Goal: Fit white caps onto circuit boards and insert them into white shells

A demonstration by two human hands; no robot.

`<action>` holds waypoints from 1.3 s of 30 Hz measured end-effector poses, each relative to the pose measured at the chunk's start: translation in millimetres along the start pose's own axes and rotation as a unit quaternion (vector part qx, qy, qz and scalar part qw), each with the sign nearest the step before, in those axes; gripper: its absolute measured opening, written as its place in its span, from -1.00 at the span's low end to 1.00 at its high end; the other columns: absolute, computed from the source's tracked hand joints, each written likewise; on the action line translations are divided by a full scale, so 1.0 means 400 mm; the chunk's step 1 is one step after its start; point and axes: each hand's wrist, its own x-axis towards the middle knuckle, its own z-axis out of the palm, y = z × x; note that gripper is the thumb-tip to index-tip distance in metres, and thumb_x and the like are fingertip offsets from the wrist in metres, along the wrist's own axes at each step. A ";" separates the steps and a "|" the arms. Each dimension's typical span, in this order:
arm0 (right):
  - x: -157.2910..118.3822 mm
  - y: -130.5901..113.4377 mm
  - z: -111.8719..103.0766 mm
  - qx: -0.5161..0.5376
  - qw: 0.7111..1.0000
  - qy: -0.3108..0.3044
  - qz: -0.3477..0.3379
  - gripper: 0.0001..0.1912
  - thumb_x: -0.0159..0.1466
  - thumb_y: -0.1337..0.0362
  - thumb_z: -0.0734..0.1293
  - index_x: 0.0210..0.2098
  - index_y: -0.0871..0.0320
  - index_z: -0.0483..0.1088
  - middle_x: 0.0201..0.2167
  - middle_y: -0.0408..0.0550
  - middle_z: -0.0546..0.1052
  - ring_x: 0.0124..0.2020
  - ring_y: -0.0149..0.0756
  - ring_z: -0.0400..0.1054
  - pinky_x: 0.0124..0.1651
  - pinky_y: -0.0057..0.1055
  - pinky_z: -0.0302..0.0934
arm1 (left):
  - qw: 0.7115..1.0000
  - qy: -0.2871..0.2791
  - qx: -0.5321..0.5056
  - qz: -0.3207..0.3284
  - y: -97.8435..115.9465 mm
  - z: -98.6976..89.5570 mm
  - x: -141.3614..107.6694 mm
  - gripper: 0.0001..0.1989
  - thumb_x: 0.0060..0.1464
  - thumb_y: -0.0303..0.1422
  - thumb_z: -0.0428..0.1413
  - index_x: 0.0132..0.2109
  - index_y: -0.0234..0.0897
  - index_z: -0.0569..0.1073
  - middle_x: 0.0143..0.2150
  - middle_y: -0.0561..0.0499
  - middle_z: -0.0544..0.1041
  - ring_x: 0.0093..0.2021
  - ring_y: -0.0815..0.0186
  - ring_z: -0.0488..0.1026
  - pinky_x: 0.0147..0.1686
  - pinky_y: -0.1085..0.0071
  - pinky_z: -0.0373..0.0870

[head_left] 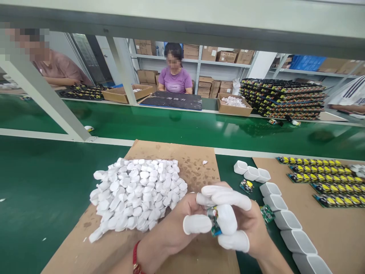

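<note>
In front of me, both hands hold a small green circuit board (213,220) between fingers covered by white finger cots. A rounded white piece (227,219) sits against the board's right side; whether it is fixed there I cannot tell. My left hand (182,219), a red bracelet on its wrist, pinches the board from the left. My right hand (255,232) closes around it from the right. To the left, a large pile of small white pieces (139,190) lies on a cardboard sheet (196,171). Another circuit board (267,214) shows just beyond my right hand.
White plastic cups (289,219) form a line at the right, with one loose board (246,185) beside them. Rows of yellow-topped boards (339,199) lie on more cardboard. Across the green belt (171,123), people sit near stacked boards (282,99). A metal beam (182,26) crosses overhead.
</note>
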 end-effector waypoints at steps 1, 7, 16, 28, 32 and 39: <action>0.002 0.000 -0.001 -0.016 1.000 0.005 -0.019 -0.59 0.06 0.17 0.52 -0.08 -0.13 0.50 -0.17 -0.07 0.59 -0.10 -0.13 0.42 -0.01 -0.13 0.35 | 1.000 -0.009 -0.003 -0.001 -0.004 0.000 0.000 -0.66 -0.15 -0.17 0.36 -0.29 -0.32 0.54 -0.43 0.02 0.39 -0.40 0.37 0.30 -0.35 0.51 0.19; 0.004 0.006 -0.007 -0.042 0.996 0.004 -0.084 -0.49 -0.02 0.28 0.55 -0.07 -0.13 0.49 -0.22 -0.06 0.60 -0.16 -0.07 0.46 -0.14 -0.15 0.39 | 0.999 -0.018 -0.029 -0.030 -0.021 0.006 -0.001 -0.53 -0.28 -0.13 0.41 -0.31 -0.40 0.50 -0.36 -0.04 0.38 -0.34 0.32 0.28 -0.31 0.48 0.21; -0.010 0.020 0.002 0.029 0.999 -0.008 -0.011 -0.44 0.05 0.15 0.52 0.04 -0.20 0.41 -0.18 -0.05 0.59 -0.18 -0.10 0.47 -0.18 -0.19 0.39 | 0.998 -0.045 -0.037 0.012 -0.016 0.012 0.002 -0.62 -0.13 -0.14 0.35 -0.36 -0.38 0.47 -0.43 0.01 0.30 -0.42 0.38 0.23 -0.39 0.49 0.17; -0.011 0.024 0.000 0.065 0.997 -0.025 0.020 -0.49 0.01 0.20 0.54 -0.04 -0.16 0.47 -0.15 -0.05 0.57 -0.21 -0.11 0.47 -0.22 -0.20 0.41 | 0.999 -0.035 -0.027 -0.002 -0.005 0.015 -0.001 -0.59 -0.17 -0.13 0.37 -0.34 -0.38 0.45 -0.44 0.04 0.30 -0.45 0.44 0.20 -0.43 0.56 0.17; -0.011 0.042 -0.013 0.103 0.990 0.075 0.067 -0.22 -0.01 -0.18 0.45 0.15 -0.08 0.31 0.04 0.03 0.46 -0.11 -0.06 0.42 -0.24 -0.24 0.42 | 0.992 0.033 0.093 0.078 0.013 0.000 -0.001 -0.68 -0.03 -0.21 0.28 -0.16 -0.29 0.53 -0.40 -0.02 0.42 -0.37 0.29 0.36 -0.41 0.45 0.29; 0.006 0.045 -0.020 0.091 0.984 0.091 0.126 -0.58 0.19 0.02 0.39 0.00 -0.01 0.42 -0.16 -0.02 0.54 -0.23 -0.24 0.44 -0.13 -0.30 0.38 | 0.770 0.165 0.552 0.275 0.024 -0.029 -0.010 -0.60 0.15 -0.47 0.08 0.12 -0.03 0.38 0.11 0.01 0.37 0.07 0.22 0.33 0.03 0.31 0.34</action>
